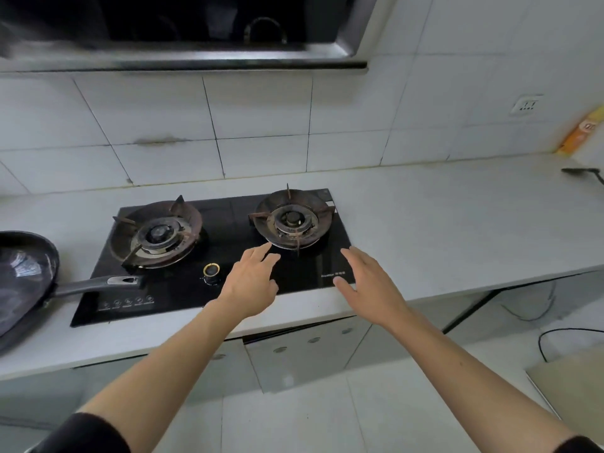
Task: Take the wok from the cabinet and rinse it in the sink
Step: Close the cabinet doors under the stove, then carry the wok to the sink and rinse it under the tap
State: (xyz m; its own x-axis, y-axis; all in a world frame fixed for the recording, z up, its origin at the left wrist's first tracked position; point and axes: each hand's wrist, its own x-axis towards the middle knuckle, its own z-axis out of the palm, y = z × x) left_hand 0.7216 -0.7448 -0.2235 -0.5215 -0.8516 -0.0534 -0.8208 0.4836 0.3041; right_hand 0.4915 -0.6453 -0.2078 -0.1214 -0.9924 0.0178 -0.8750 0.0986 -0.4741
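A dark wok (23, 279) lies on the white counter at the far left, its long black handle (98, 284) reaching over the stove's front left corner. My left hand (251, 282) hovers over the black glass stove top (228, 210) just in front of the right burner (291, 220), fingers straight and holding nothing. My right hand (369, 282) is stretched out over the stove's front right corner, fingers relaxed and empty. Grey cabinet doors (307, 354) sit below the counter. No sink is in view.
A range hood (183, 31) hangs above the stove. The left burner (157, 233) and a gold-ringed knob (211, 271) sit on the stove. A black utensil (585, 173) and an orange packet (581, 132) are at the far right; a wall socket (525, 105) is above them.
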